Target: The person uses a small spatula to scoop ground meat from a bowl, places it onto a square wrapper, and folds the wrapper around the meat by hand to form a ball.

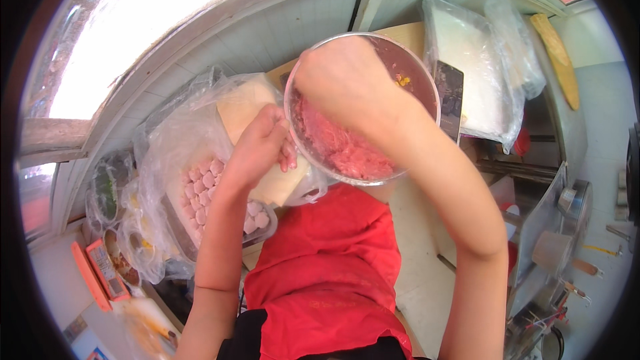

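Observation:
A round metal bowl holds pink minced meat and a small yellow bit. My right hand reaches over the meat into the bowl, its knuckles near the far left rim; the fingertips are hidden. Beside the bowl's left rim is my left hand, fingers curled; whether they grip the rim is unclear. Under and around this hand lie pale, thin square sheets, likely dough wrappers, partly covered by clear plastic. A tray of pale pink, floury pieces lies to the left, partly behind my left forearm.
A plastic-covered white tray and a dark flat panel stand right of the bowl. Further left are plastic bags, an orange-framed object and a white board. Kitchen utensils hang at the right wall.

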`<state>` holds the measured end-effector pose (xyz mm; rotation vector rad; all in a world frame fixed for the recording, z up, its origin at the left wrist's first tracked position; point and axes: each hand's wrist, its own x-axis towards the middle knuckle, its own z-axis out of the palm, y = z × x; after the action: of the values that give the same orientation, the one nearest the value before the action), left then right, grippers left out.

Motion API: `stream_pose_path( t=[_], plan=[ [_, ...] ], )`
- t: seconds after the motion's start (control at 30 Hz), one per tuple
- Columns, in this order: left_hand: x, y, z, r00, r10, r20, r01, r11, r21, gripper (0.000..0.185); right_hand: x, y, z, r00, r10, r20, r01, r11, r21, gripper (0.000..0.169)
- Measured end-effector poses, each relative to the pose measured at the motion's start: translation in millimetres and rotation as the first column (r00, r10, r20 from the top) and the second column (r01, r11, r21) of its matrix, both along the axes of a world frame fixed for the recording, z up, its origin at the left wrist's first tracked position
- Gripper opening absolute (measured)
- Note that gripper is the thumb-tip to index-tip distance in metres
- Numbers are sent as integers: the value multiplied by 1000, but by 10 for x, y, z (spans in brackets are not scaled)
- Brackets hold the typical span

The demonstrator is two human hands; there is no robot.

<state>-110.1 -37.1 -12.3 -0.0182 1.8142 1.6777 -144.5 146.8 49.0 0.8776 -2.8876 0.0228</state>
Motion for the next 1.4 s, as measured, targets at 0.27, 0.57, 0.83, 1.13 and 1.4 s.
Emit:
stream_pose_path(
  t=[0.27,0.57,0.83,1.13,1.4],
  plan=[
    [-8,11,-23,1000,-6,-12,6,999,34,12,740,-60,42,994,112,6,-112,994,20,8],
    [4,1,-65,999,18,-32,-18,1000,-1,15,1336,634,73,995,-72,72,80,991,-111,13],
    [27,13,-53,999,24,-43,-26,999,-41,17,1729,702,-178,962,-272,25,272,946,-174,28],
    [34,44,-21,996,26,-91,-32,997,-69,14,1930,614,-161,939,-336,-69,317,927,-200,30],
    [21,52,-18,994,18,-112,-32,992,-120,17,2068,583,-277,874,-472,-115,433,865,-256,34]
  ],
)
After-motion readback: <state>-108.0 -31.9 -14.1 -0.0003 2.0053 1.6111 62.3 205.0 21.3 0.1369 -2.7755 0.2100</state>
